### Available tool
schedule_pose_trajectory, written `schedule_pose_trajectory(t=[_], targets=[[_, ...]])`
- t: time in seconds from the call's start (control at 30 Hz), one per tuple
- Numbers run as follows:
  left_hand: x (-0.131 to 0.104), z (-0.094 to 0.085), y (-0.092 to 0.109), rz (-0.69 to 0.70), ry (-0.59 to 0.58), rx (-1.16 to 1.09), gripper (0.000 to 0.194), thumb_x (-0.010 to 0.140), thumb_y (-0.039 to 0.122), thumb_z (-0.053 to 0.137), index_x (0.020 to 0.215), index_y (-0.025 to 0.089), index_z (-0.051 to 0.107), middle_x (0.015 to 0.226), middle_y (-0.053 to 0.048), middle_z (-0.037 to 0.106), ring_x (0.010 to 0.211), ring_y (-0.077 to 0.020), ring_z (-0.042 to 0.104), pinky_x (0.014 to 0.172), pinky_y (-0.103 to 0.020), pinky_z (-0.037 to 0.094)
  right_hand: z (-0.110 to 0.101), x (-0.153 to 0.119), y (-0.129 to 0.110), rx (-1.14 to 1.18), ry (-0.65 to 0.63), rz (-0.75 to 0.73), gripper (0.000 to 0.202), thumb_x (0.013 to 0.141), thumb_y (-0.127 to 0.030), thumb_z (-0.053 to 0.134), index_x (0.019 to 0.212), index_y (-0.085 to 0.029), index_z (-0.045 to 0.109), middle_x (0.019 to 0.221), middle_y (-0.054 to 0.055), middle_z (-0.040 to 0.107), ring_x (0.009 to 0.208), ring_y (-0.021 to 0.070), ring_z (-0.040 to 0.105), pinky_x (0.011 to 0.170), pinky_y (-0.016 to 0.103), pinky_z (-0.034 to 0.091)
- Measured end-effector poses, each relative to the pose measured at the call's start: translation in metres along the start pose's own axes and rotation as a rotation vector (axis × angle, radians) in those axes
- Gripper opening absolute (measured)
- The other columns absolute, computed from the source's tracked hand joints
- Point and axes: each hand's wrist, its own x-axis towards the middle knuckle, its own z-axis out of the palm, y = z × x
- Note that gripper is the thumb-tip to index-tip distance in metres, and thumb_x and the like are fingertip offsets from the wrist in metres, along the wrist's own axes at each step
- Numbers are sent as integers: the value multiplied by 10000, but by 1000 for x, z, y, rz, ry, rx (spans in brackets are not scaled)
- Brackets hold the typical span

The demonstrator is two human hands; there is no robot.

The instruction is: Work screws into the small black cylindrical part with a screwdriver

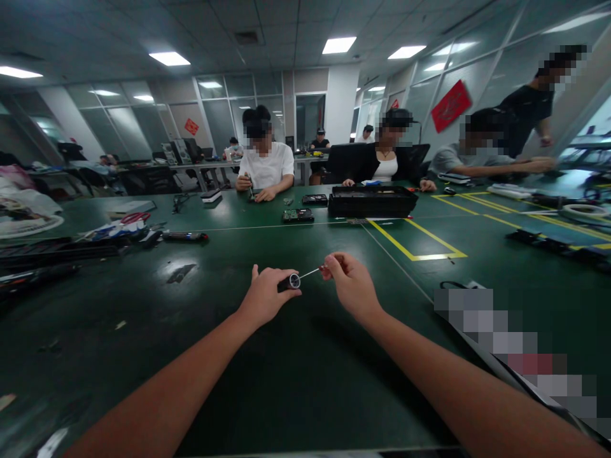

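Your left hand holds a small black cylinder just above the table, in front of you and between your two hands. Its body is dark and short, mostly covered by your grip; the round end turned toward your right side has a pale, silvery rim around a darker inside, whose details are too small to tell. Your left fingers are closed around the cylinder, the thumb beneath it. Your right hand pinches a thin metal rod between thumb and fingers. The rod is slim and shiny, with a reddish part at your fingertips, and its far tip reaches the cylinder's rimmed end; you cannot tell whether it goes inside. Across the table, a long black box stands with its near wall toward you, so most of its inside is hidden; a blue-and-white item shows at its far edge. At the far left sits a translucent plastic bag, its contents too blurred to name.
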Motion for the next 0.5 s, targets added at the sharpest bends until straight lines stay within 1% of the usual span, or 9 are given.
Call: schedule_pose_trajectory(t=[0.1,0.17,0.2,0.27,0.33,0.4,0.43,0.5], targets=[[0,0,0,-10,11,-7,393,836,415,713,1211,315,647,1120,-26,685,1115,-262,564,1156,-674,85,-4,-1,-5,-234,32,-29,411,877,-573,580,710,-203,645,593,7,620,550,157,556,551,291,390],[-1,0,1,-7,19,-9,390,832,406,721,1206,321,648,1122,-18,686,1114,-256,565,1159,-664,86,-5,-2,-6,-343,52,-75,445,855,-591,607,627,-209,626,534,-7,571,505,146,507,522,290,342],[-1,0,2,-5,21,-8,390,831,399,724,1206,325,647,1127,-14,686,1115,-254,564,1160,-660,83,-6,-2,-6,-357,39,-101,423,865,-572,605,649,-210,640,548,-7,581,512,147,512,523,289,340],[-1,-1,2,-4,16,-5,383,833,387,724,1203,324,650,1133,-17,684,1117,-255,562,1161,-656,81,-7,-3,-7,-329,-35,-153,318,914,-481,566,793,-210,681,654,8,651,584,160,569,558,287,381],[-1,-2,2,-9,8,3,370,839,382,714,1198,316,655,1125,-27,684,1117,-261,560,1160,-655,86,-8,-4,-8,-301,-126,-221,215,939,-367,524,936,-210,671,806,30,703,712,177,627,641,295,434],[-1,-2,2,-15,5,9,363,843,384,707,1195,312,658,1100,-32,684,1108,-264,561,1156,-656,100,-10,-4,-9,-315,-182,-269,190,942,-303,494,999,-211,650,891,40,711,794,186,643,702,304,448],[-1,-2,1,-17,6,10,366,843,388,707,1197,313,657,1088,-31,683,1103,-265,562,1155,-656,105,-10,-3,-10,-335,-191,-266,204,952,-308,475,1005,-213,648,872,35,706,783,186,642,695,305,442],[-1,-2,1,-17,10,9,375,841,393,707,1205,318,653,1072,-26,682,1093,-264,564,1154,-655,113,-10,-3,-11,-387,-182,-219,283,984,-372,424,955,-219,660,758,17,678,698,184,627,636,301,410]])
